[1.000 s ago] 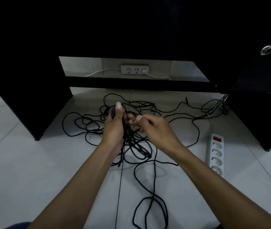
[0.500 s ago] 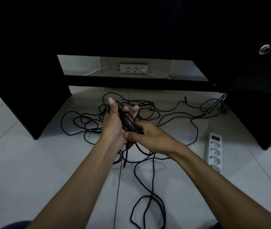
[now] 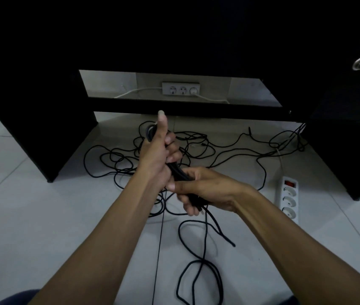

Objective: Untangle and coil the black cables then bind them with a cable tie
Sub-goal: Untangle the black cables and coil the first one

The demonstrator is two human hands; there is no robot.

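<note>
- Coiled bundle of thin black rubber-sheathed cable (image 3: 175,172): I hold it up above the floor, between my two hands, so the gathered turns stay stacked and cannot slip back into the mess below.
- Left hand (image 3: 157,155): fingers curled round the upper end of the bundle, thumb straight up along it; I judge this is the anchor grip that keeps the loops one size.
- Right hand (image 3: 201,190): fingers and thumb wrapped round the lower end of the same bundle, just below and touching the left hand; it seems to be laying the next turn in.
- Loose tail of black cable (image 3: 205,249): it drops from my right hand, loops on the floor close to me and ends in a free tip, slack enough to feed upward.
- Tangle of thin black cables (image 3: 119,159): still spread on the floor beyond my hands, crossing itself many times under the desk; the untangling is, I judge, well short of done.
- Cable tie: I see none.
- Pale grey tiled floor (image 3: 20,216): bears all the slack.
- White four-socket power strip with a red switch (image 3: 287,201): lies on the floor to my right, apart from the bundle.
- Black desk with a low crossbar (image 3: 196,110): stands over the tangle.
- Grey wall socket block (image 3: 181,88): visible through the desk opening, one white lead plugged in.
</note>
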